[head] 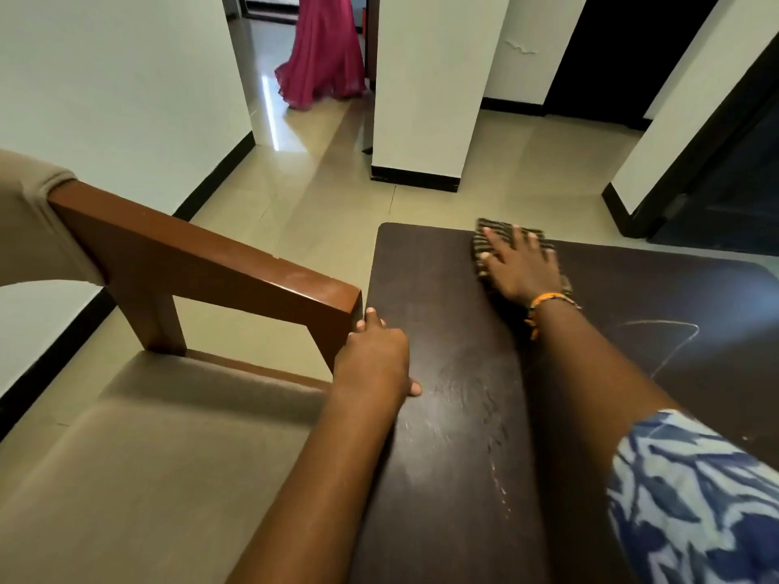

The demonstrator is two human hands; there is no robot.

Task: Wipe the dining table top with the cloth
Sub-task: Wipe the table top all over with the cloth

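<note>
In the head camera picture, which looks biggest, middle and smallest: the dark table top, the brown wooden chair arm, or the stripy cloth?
1. Dark brown wooden table top, biggest.
2. Reddish-brown wooden chair arm, middle.
3. Striped dark cloth, smallest, partly hidden under the right hand.

The table lies nearer the camera, which adds to its size.

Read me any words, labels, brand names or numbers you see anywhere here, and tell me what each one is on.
None: no readable text anywhere.
The dining table top carries only scratches and a pale scribbled outline, not letters.
The striped cloth, the patterned sleeve and the chair bear no label.
</note>
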